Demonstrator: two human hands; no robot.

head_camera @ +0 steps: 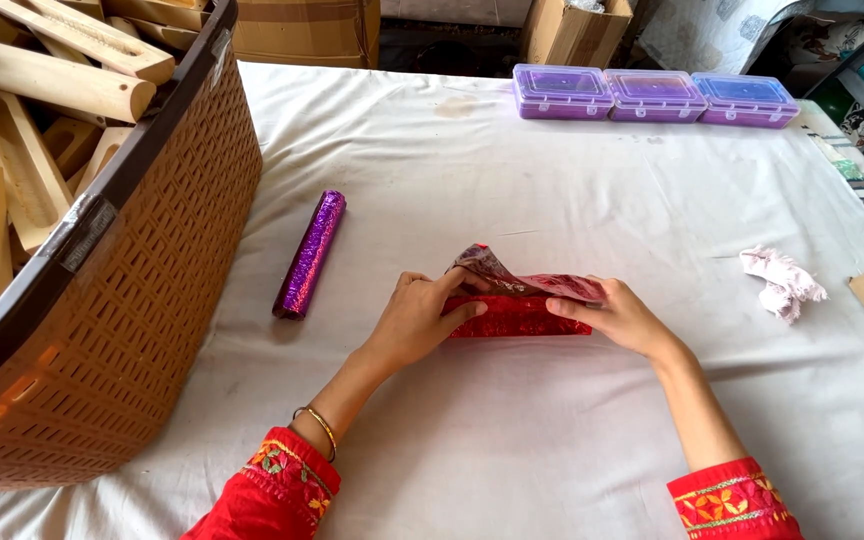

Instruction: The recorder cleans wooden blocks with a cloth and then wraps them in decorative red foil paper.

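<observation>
- Head view: the bench is covered with a white cloth and carries all items listed below.
- Left hand: rests on the left end of a red glitter-wrapped stick, fingers curled over it and pinching the loose red foil sheet at its left edge. The hand is closed on the foil and stick.
- Right hand: grips the right end of the same stick, thumb pointing left along the foil edge, fingers folded over the top. The hand is closed on the stick and foil.
- The red glitter-wrapped stick lies flat near the bench centre, lengthwise left to right, between the two hands. The foil sheet rises from it in a peak at the upper left.
- A purple glitter-wrapped stick lies on the bench to the left, apart from the hands, running diagonally.
- A brown woven plastic basket stands at the left bench edge, filled with bare wooden sticks.
- Three purple lidded plastic boxes sit in a row, touching, at the far bench edge.
- A crumpled pink-white cloth lies to the right, well apart from the right hand.
- Both sleeves are red with embroidered cuffs; a bangle is on the left wrist.
</observation>
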